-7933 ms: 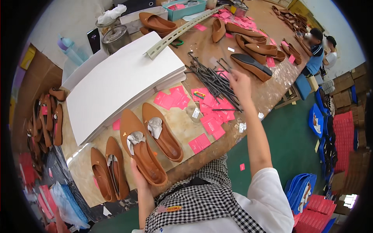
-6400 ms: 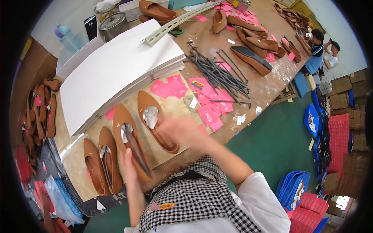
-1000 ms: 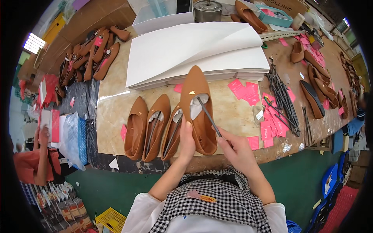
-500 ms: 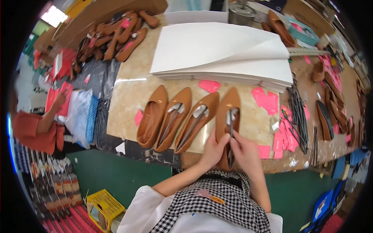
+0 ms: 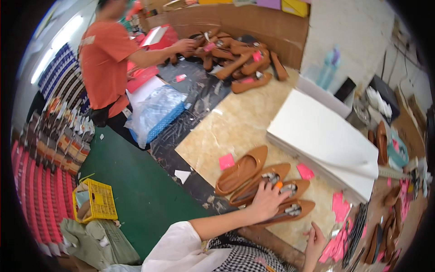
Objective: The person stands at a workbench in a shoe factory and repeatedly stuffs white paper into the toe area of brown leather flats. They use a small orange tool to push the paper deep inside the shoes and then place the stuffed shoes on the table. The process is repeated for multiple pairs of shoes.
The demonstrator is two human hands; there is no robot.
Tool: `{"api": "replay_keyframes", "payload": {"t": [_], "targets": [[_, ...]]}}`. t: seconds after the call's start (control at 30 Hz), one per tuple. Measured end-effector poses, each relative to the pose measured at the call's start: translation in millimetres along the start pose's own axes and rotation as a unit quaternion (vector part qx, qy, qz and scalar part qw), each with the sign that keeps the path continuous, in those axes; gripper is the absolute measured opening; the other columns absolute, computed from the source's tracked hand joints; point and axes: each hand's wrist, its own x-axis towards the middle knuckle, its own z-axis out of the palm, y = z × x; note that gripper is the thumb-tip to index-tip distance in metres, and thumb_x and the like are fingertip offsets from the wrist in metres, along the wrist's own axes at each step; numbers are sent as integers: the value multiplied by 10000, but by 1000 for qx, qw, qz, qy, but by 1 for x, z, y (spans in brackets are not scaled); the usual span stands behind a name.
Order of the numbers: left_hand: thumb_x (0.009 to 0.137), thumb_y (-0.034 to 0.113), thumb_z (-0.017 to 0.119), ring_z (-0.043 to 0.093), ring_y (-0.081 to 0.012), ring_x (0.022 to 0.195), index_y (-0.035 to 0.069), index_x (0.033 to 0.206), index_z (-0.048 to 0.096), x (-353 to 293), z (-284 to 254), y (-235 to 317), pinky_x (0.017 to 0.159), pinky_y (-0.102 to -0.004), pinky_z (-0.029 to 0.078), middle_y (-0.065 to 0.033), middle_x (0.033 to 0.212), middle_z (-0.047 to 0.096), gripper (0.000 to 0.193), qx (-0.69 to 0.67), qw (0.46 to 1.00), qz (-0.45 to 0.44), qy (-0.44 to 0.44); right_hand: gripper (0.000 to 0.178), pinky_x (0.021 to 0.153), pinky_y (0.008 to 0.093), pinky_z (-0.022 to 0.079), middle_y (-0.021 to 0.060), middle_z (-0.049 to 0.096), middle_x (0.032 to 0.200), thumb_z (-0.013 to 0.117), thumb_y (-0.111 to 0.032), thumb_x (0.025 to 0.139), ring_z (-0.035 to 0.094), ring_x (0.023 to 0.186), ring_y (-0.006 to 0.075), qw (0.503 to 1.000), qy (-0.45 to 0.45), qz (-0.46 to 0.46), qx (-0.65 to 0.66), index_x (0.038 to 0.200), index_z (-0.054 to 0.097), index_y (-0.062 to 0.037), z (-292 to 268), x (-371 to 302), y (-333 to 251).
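Four tan pointed flat shoes lie in a slanted row on the table. The far one is an empty-looking shoe (image 5: 242,173); the other three have crumpled silvery stuffing in their toes. My left hand (image 5: 263,202) reaches over the middle shoes, fingers apart, touching or just above the third shoe (image 5: 298,187). A small orange spot shows at its fingertips, too blurred to name. Under my left wrist the nearest shoe (image 5: 299,209) lies flat, partly hidden. My right hand (image 5: 316,239) is raised off the table's near edge, fingers loosely apart, nothing in it.
A stack of white sheets (image 5: 317,131) stands beyond the shoes. Pink tags (image 5: 340,207) and thin dark strips (image 5: 355,231) lie on the right. A co-worker in an orange shirt (image 5: 106,54) reaches toward a shoe pile (image 5: 244,59). A yellow basket (image 5: 102,199) sits on the green floor.
My view has swung left. Both hands have let go of the fourth shoe, now lying in the row. My left hand has moved over the middle shoes; the co-worker's arm reaches the pile.
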Motion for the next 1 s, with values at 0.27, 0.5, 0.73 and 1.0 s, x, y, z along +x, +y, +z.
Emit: {"api": "replay_keyframes", "payload": {"t": [0.27,0.5,0.73,1.0], "targets": [[791,181,689,535,-348,1124,164,1251,587,-3,-132,-70,963,-443,396,-152,1213,565,471,-342,938,49,0,289,655,316,503,93,734,850,545,-194,1007,655,710,169,986,-5,-45,-162,1249,677,-108,-26,12,-32],[814,171,618,679,-320,969,84,1072,715,188,-295,-265,866,-419,542,-132,1044,707,289,-2,954,4,298,294,629,316,519,145,730,833,569,-154,975,688,695,209,983,-65,-104,-134,1237,671,-69,25,25,-50],[989,226,545,536,-328,1289,43,1418,495,341,-282,-312,1064,-407,424,-200,1414,535,468,63,959,97,259,284,707,448,537,156,701,884,590,-273,935,675,787,346,992,32,-42,-113,1158,700,-136,-18,-3,2],[815,170,695,505,-356,1243,28,1406,482,88,-84,-178,1064,-463,390,-186,1417,498,644,102,984,-31,-146,410,774,462,529,153,688,1017,652,-217,843,653,921,335,885,270,78,-372,1245,638,-144,-262,4,149]]}}
